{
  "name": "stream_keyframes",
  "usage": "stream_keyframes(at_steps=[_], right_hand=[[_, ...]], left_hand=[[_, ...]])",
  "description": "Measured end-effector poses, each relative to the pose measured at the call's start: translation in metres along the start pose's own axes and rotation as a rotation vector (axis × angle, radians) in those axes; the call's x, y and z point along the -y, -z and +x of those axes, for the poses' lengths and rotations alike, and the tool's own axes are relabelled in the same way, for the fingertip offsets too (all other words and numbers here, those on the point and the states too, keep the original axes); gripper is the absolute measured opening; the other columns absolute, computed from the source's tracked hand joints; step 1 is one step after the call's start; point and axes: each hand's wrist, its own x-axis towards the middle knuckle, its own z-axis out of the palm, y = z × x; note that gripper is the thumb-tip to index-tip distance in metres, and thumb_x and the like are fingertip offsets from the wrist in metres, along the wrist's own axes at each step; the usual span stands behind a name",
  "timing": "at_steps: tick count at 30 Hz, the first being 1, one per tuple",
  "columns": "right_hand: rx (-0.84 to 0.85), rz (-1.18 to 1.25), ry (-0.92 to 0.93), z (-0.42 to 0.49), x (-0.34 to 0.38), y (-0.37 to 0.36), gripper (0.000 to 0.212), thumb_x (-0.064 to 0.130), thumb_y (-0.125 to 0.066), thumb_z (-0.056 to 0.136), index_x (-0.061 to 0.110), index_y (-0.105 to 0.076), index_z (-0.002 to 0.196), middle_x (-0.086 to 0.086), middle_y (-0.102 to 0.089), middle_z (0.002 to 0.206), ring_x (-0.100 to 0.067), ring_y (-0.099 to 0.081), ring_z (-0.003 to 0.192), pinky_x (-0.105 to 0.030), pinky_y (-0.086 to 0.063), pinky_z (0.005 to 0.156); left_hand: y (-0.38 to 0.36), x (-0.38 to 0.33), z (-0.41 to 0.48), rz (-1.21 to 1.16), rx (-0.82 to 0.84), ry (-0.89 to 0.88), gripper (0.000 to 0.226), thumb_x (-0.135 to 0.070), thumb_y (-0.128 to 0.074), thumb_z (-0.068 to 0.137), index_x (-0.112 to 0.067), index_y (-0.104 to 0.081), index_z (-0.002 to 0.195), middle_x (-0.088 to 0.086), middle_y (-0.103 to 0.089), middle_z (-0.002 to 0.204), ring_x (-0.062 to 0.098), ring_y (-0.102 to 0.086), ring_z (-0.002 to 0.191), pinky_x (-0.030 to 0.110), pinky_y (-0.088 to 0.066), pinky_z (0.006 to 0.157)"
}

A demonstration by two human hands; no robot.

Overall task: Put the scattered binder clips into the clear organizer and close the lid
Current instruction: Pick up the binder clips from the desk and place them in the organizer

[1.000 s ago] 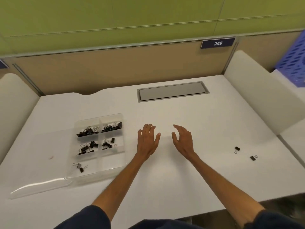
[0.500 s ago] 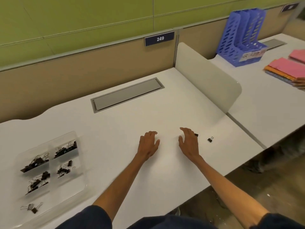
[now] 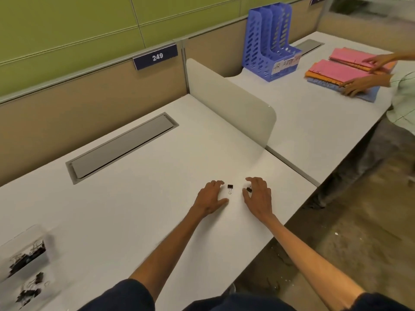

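Now both hands are out near the right edge of the white counter (image 3: 139,198). The left hand (image 3: 210,197) lies palm down, fingers loosely spread and holding nothing, its fingertips just beside a small black binder clip (image 3: 230,187) that sits free on the surface, wire handles pointing back toward the person. The right hand (image 3: 258,195) is cupped, thumb and forefinger curled in around a second binder clip (image 3: 248,189); the thumb tip is touching or nearly touching it, and whether the pinch has actually closed I cannot tell. The two clips lie close together between the hands. Well apart from them, at the lower left edge of the view, the clear organizer (image 3: 24,241) sits with its compartments exposed and dark clips piled inside them. Over on the neighbouring counter, past the divider (image 3: 226,102), another person's hands rest on pink folders (image 3: 336,69) beside a blue file rack (image 3: 268,39).
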Motion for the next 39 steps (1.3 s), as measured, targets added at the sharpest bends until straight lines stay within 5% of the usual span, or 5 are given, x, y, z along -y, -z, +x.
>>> stream_keyframes(at_steps=[6, 17, 26, 31, 39], right_hand=[[0.015, -0.088, 0.004, -0.005, -0.011, -0.002, 0.026, 0.020, -0.057, 0.091, 0.017, -0.061, 0.117, -0.001, -0.058, 0.115, -0.023, -0.051, 0.108, -0.040, -0.042, 0.085], [0.049, -0.120, 0.075, 0.000, -0.009, -0.005, 0.017, 0.019, -0.048, 0.098, 0.023, -0.063, 0.104, 0.002, -0.057, 0.112, -0.021, -0.052, 0.102, -0.040, -0.040, 0.078], [0.024, -0.135, 0.101, 0.001, -0.005, -0.003, 0.018, 0.017, -0.053, 0.097, 0.023, -0.066, 0.107, -0.002, -0.057, 0.109, -0.024, -0.054, 0.099, -0.041, -0.043, 0.076], [0.036, -0.156, 0.091, 0.001, -0.007, -0.006, 0.019, 0.018, -0.052, 0.097, 0.023, -0.066, 0.108, -0.003, -0.061, 0.106, -0.025, -0.055, 0.098, -0.041, -0.042, 0.077], [0.069, -0.091, 0.078, -0.001, -0.006, -0.007, 0.020, 0.020, -0.050, 0.099, 0.024, -0.066, 0.110, 0.000, -0.059, 0.107, -0.018, -0.055, 0.099, -0.037, -0.038, 0.083]], left_hand=[[-0.012, -0.014, 0.015, 0.113, 0.024, -0.013, 0.062, -0.047, -0.056, 0.088, -0.025, -0.034, 0.143, 0.005, -0.046, 0.121, 0.026, -0.050, 0.107, 0.037, -0.042, 0.088], [-0.011, -0.013, 0.009, 0.075, -0.140, 0.120, 0.034, -0.046, -0.053, 0.090, -0.012, -0.055, 0.086, 0.004, -0.057, 0.093, 0.024, -0.056, 0.087, 0.035, -0.044, 0.071], [0.001, -0.011, 0.008, 0.054, -0.070, 0.013, 0.038, -0.040, -0.057, 0.087, -0.023, -0.050, 0.121, -0.003, -0.048, 0.122, 0.023, -0.062, 0.084, 0.029, -0.040, 0.069], [0.000, -0.009, 0.003, 0.017, -0.086, 0.016, 0.016, -0.031, -0.053, 0.091, -0.020, -0.062, 0.100, -0.008, -0.056, 0.111, 0.021, -0.061, 0.080, 0.031, -0.043, 0.070], [0.000, -0.013, -0.005, 0.049, -0.136, 0.120, 0.032, -0.044, -0.062, 0.080, -0.012, -0.058, 0.078, -0.002, -0.056, 0.083, 0.021, -0.057, 0.069, 0.034, -0.042, 0.068]])
